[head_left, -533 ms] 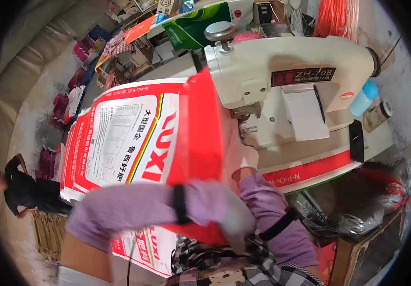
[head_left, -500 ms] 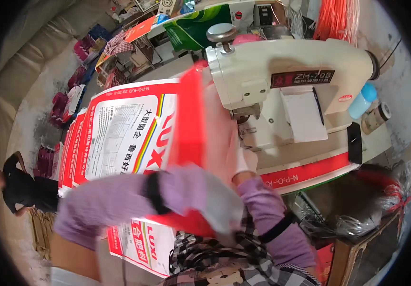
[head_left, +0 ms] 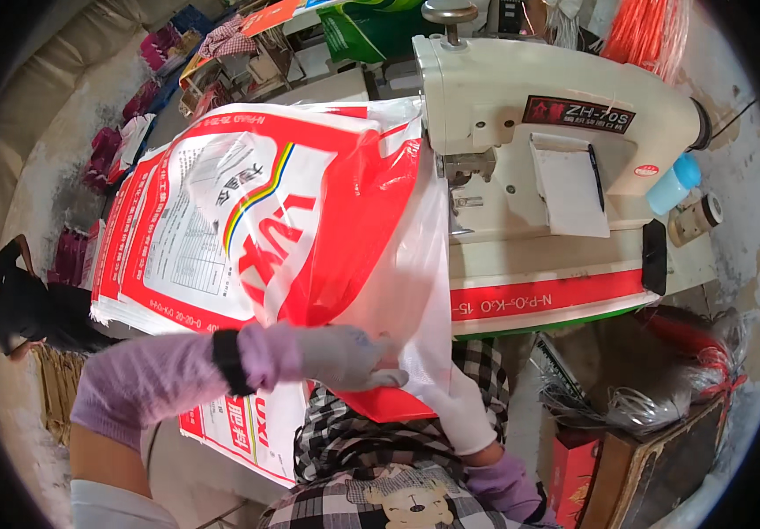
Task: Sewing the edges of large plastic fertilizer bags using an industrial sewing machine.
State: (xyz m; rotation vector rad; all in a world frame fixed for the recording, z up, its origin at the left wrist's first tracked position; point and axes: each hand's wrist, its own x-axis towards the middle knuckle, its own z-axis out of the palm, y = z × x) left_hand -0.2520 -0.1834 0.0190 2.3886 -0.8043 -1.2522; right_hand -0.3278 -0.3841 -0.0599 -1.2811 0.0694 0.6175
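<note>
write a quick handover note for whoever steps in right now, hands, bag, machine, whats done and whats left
Left hand: gloved, gripping the near edge of the red and white woven sack.
Right hand: gloved, under the sack's near corner, partly hidden by it.
Sack: lifted and spread, its far edge up against the needle area of the sewing machine; more printed sacks lie beneath.
Done: sack picked up and brought to the machine.
Left: no seam is visible on the sack's edge; whether it sits under the presser foot cannot be seen.
</note>
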